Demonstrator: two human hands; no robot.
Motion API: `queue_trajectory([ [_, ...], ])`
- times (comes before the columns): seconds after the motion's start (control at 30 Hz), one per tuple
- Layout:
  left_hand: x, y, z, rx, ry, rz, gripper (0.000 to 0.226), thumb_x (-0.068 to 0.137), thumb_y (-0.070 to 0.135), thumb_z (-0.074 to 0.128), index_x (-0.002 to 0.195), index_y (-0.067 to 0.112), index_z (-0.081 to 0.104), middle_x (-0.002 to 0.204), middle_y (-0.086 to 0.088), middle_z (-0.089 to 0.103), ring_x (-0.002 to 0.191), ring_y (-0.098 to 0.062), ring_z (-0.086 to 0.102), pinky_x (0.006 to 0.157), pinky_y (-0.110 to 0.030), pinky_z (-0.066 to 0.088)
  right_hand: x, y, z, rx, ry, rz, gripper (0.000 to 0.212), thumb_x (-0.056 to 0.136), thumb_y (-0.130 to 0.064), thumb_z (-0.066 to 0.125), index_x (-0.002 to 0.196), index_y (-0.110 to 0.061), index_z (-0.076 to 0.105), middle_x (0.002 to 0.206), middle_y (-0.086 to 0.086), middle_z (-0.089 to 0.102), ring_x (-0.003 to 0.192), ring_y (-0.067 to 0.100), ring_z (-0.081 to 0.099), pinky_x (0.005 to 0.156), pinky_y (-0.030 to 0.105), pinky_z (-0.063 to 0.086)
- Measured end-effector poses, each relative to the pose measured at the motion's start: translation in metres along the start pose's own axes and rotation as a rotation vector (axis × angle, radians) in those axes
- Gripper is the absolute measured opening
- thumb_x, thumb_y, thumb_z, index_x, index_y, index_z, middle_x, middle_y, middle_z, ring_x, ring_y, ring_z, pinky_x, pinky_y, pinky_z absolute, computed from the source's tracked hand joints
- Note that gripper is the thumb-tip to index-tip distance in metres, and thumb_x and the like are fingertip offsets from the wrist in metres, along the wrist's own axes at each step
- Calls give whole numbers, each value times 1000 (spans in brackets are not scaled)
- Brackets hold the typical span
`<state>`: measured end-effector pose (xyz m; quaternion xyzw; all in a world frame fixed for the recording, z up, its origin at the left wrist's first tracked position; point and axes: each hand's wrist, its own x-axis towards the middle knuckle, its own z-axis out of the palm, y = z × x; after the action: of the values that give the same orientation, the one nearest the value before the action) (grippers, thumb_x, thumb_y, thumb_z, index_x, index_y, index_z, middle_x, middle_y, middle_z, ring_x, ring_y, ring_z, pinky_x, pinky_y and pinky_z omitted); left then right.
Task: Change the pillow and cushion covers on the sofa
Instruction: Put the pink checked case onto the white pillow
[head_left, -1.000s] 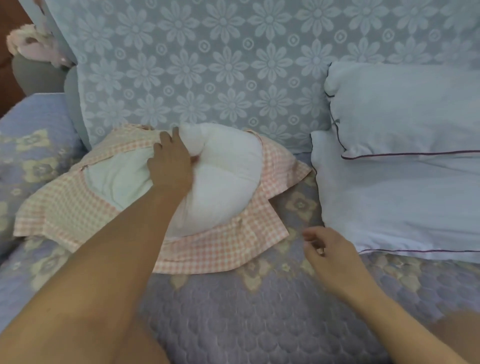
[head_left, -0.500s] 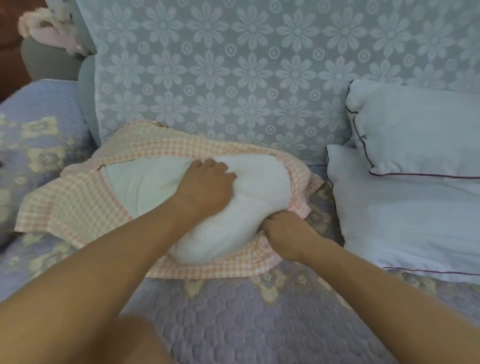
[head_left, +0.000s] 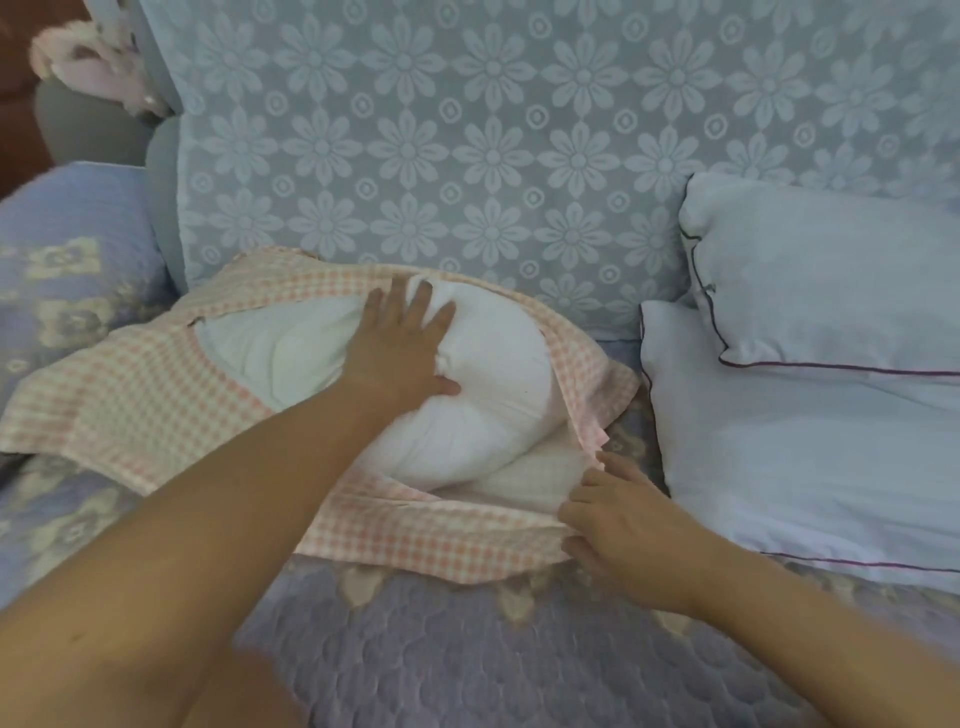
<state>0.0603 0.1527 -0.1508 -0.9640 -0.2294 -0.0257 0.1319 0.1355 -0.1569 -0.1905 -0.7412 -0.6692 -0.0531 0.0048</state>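
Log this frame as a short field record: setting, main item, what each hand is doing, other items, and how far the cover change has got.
setting: sofa seat with quilted throw
main item: white pillow partly inside checked cover
left hand: fingers spread, pressing on the pillow
right hand: pinching the cover's open edge
other items: two white pillows stacked on the right
stage: pillow not yet fully inside cover
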Motion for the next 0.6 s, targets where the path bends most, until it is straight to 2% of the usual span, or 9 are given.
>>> queue_trajectory([
  [0.07, -11, 22, 6, 29, 63, 93, 107, 81, 80, 54, 162, 21, 13, 169, -10, 6, 154, -40, 5, 122, -54, 11, -12, -3, -7, 116, -42, 45, 29, 96, -46, 45, 73, -30, 39, 72, -15, 45, 79, 9, 48, 103, 33, 35],
  [0.13, -32, 33, 13, 54, 97, 180, 102, 81, 77, 56, 159, 19, 26, 166, -10, 21, 151, -39, 17, 119, -53, 19, -10, -7, -14, 248, -83, 67, 39, 98, -55, 43, 72, -27, 43, 71, -13, 46, 75, 9, 47, 86, 29, 40],
  [0.2, -55, 35, 16, 41, 189, 281, 93, 77, 73, 66, 149, 17, 46, 156, -12, 41, 143, -41, 34, 112, -54, 30, -1, -8, -21, 340, -29, 87, 49, 99, -60, 40, 67, -23, 46, 66, -11, 45, 67, 10, 44, 74, 31, 40],
  [0.23, -67, 37, 15, 20, 245, 337, 88, 75, 69, 71, 143, 16, 52, 150, -13, 47, 139, -42, 40, 109, -55, 33, 2, -9, -25, 360, 3, 92, 52, 99, -61, 38, 66, -22, 47, 64, -10, 45, 66, 10, 45, 76, 30, 39],
  [0.3, -92, 46, 13, -43, 292, 458, 81, 77, 64, 69, 141, 17, 53, 148, -14, 48, 137, -43, 41, 108, -55, 35, 8, -13, -29, 392, -3, 102, 54, 97, -64, 34, 67, -22, 48, 64, -8, 49, 67, 10, 48, 86, 27, 36],
  [0.37, -112, 60, 12, -85, 255, 570, 80, 86, 64, 57, 151, 19, 41, 156, -14, 36, 143, -43, 30, 115, -56, 27, 10, -21, -26, 449, -61, 92, 49, 92, -64, 38, 73, -23, 55, 69, -9, 55, 71, 10, 52, 92, 29, 35],
  [0.43, -120, 66, 17, -49, 203, 577, 90, 89, 64, 53, 161, 20, 20, 165, -16, 17, 151, -45, 14, 119, -62, 17, 8, -30, -20, 479, -110, 47, 33, 90, -55, 48, 87, -26, 63, 80, -12, 63, 79, 8, 56, 92, 31, 39],
  [0.53, -97, 50, 13, 113, 107, 350, 127, 76, 63, 73, 158, 30, -18, 167, -16, -16, 152, -47, -11, 115, -72, 9, 0, -33, -17, 472, -244, 27, 19, 91, -40, 58, 103, -26, 65, 96, -8, 68, 86, 9, 59, 79, 33, 46],
  [0.6, -73, 38, 2, 117, 98, 227, 129, 77, 54, 77, 154, 38, -25, 165, -14, -22, 151, -50, -7, 111, -74, 20, -2, -41, -19, 273, -422, 15, 17, 93, -38, 58, 95, -22, 61, 97, 0, 66, 87, 20, 59, 77, 34, 45],
])
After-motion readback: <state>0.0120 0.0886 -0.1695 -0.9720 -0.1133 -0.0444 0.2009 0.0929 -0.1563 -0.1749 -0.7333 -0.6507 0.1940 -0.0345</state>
